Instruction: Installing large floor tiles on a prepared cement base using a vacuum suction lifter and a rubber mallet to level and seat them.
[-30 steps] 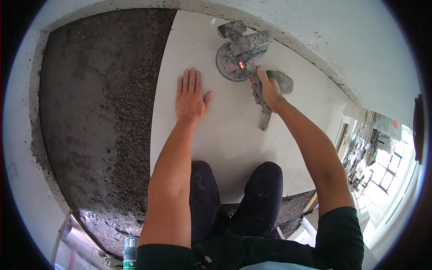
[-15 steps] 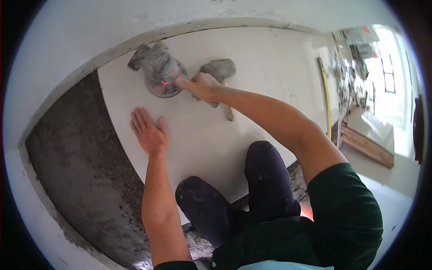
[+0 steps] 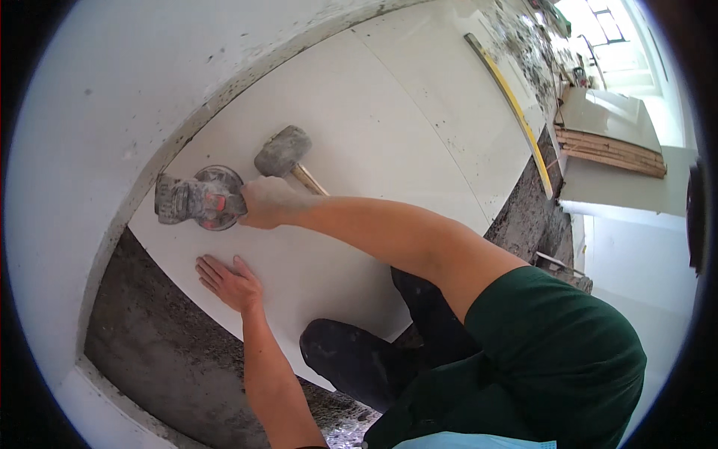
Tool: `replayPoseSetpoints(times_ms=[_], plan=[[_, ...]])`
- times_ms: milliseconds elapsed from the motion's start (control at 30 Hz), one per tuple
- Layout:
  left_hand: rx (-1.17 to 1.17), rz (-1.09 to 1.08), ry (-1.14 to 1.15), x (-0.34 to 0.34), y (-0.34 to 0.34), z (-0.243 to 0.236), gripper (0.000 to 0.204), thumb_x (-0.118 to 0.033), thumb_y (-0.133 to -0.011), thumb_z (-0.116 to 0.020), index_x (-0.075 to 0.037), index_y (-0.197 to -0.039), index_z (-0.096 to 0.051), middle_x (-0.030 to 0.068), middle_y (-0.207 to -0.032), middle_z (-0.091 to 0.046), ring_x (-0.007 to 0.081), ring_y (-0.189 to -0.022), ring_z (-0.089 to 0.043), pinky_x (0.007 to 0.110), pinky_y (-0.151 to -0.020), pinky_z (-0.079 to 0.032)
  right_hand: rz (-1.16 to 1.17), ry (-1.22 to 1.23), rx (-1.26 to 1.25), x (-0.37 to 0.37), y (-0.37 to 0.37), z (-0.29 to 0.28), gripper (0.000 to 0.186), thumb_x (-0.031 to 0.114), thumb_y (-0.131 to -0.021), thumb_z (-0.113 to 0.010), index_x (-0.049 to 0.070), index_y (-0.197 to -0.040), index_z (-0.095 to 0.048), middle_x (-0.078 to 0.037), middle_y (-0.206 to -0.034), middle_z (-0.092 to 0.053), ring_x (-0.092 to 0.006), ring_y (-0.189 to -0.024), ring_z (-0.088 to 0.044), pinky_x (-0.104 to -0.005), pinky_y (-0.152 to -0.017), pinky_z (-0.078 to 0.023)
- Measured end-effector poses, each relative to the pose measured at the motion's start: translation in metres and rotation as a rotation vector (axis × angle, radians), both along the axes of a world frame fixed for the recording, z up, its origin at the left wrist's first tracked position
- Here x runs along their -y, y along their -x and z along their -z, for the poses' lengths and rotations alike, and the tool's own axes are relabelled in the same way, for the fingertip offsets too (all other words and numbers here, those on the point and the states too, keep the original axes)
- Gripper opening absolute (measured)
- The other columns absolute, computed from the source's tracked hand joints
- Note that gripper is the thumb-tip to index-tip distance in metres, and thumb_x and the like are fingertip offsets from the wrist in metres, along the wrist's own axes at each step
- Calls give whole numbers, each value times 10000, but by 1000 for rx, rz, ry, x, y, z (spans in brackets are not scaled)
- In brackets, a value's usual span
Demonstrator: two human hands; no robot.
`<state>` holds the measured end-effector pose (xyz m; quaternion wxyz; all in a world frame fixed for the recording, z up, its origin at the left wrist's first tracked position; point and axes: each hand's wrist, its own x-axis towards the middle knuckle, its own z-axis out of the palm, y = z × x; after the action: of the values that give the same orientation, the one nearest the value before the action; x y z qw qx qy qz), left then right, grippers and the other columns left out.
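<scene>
My right hand (image 3: 268, 203) is closed around the handle of a dusty grey tile vibrator (image 3: 188, 200) with a round pad and a small red part. The tool stands on a large pale tile (image 3: 336, 97), by the tile's left corner and close to the wall. Flat on the same tile, nearer to me, lies my left hand (image 3: 233, 283), fingers stretched out and holding nothing. Just beyond my right hand rests a mallet (image 3: 283, 150) with a grey head and a wooden handle, partly behind my wrist.
Rough dark mortar (image 3: 172, 322) borders the tile on the left, below the white wall (image 3: 134, 97). A long yellow straightedge (image 3: 516, 112) lies at the right. Farther right is a stack of boards or tiles (image 3: 609, 146). My knees (image 3: 351, 359) are at the tile's near edge.
The view has turned, bringing more of the right side into sight. The tile vibrator is nearer the tile's left corner and now sharp instead of blurred. My left hand stays flat on the tile.
</scene>
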<state>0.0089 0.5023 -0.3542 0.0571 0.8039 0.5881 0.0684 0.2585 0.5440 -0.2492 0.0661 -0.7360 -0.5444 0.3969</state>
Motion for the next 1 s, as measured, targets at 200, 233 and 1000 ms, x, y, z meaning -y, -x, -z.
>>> replayPoseSetpoints(times_ms=[200,233,1000], plan=[[-29,37,-16,3,6,6,762,-484,-1054,-411,69,-1562,-282,288,-1637,-248,441,-1533,-213,559,-1249,-166,102,-347,-89,68,-3,-5,559,366,-880,-730,1,-1285,-607,-237,-1260,-633,-380,-1244,-589,-464,-1047,-484],[-42,67,-9,1,8,7,762,-484,-1054,-411,69,-1562,-282,288,-1637,-248,441,-1533,-213,559,-1249,-166,134,-342,-97,88,-12,-2,559,366,-880,-730,1,-1285,-607,-237,-1260,-633,-380,-1244,-589,-464,-1047,-484],[48,304,80,159,-123,-54,500,-323,-1063,-468,102,-1307,-564,301,-1368,-544,452,-1241,-536,543,-1043,-428,404,-207,436,338,-223,77,880,732,-920,-468,203,-1610,-331,-251,-1676,-178,-385,-1580,-71,-588,-1254,26]])
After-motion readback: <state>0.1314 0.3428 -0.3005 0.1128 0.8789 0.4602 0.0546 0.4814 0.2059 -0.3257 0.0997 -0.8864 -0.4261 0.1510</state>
